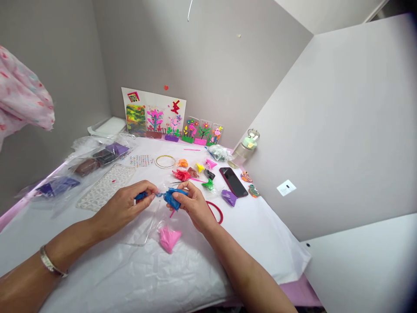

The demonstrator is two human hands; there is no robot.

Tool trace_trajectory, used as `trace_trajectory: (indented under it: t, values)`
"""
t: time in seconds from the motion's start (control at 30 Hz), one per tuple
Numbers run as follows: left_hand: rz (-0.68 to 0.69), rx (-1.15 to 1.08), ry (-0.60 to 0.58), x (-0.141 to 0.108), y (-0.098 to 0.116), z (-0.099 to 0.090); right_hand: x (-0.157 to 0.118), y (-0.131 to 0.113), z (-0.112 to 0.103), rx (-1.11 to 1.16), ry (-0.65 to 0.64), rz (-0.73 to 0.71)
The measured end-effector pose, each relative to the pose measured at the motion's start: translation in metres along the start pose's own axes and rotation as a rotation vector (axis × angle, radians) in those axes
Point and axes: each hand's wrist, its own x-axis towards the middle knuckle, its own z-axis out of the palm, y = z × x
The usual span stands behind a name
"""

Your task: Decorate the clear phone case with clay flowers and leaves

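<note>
My right hand (192,202) is closed around a small clear bag of blue clay (172,198). My left hand (135,200) pinches at the bag's twisted plastic neck, and a smaller blue lump of clay (141,196) shows under its fingers. The two hands are close together above the table. Just below them lies a bag of pink clay (170,239), near a clear flat phone case (143,239). Beyond my right hand are a bag of green clay (207,184), a bag of red clay (181,174) and a red ring-shaped item (219,212), partly hidden by the wrist.
A phone (233,182) and a purple clay bag (229,198) lie to the right, with a lidded bottle (246,148) behind. Several decorated panels (171,128) lean on the back wall. At left are a textured clear sheet (104,187) and plastic bags (87,167).
</note>
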Motion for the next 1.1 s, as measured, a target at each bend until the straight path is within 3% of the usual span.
trace_trajectory:
  t: [0.13,0.23,0.43,0.6,0.77,0.93,1.1]
  values:
    - [-0.028,-0.007,0.043,0.002,0.000,-0.009,-0.002,-0.001,0.000,-0.055,-0.156,0.045]
    - [-0.028,-0.041,0.051,0.002,0.003,-0.013,-0.008,-0.005,0.002,-0.205,-0.265,0.000]
    - [-0.005,-0.127,-0.106,0.002,0.008,-0.009,-0.017,-0.012,0.006,-0.519,-0.270,-0.208]
    - [-0.006,-0.176,-0.154,0.000,0.013,-0.004,-0.009,-0.002,0.006,-0.351,-0.231,-0.168]
    - [-0.016,-0.155,-0.152,-0.001,0.014,-0.005,-0.004,0.004,0.004,-0.186,-0.275,-0.063]
    - [-0.014,-0.134,-0.152,0.003,0.013,-0.009,-0.007,0.003,0.005,-0.290,-0.305,-0.130]
    - [-0.017,-0.124,-0.128,0.004,0.018,-0.009,-0.009,0.002,0.007,-0.303,-0.265,-0.090]
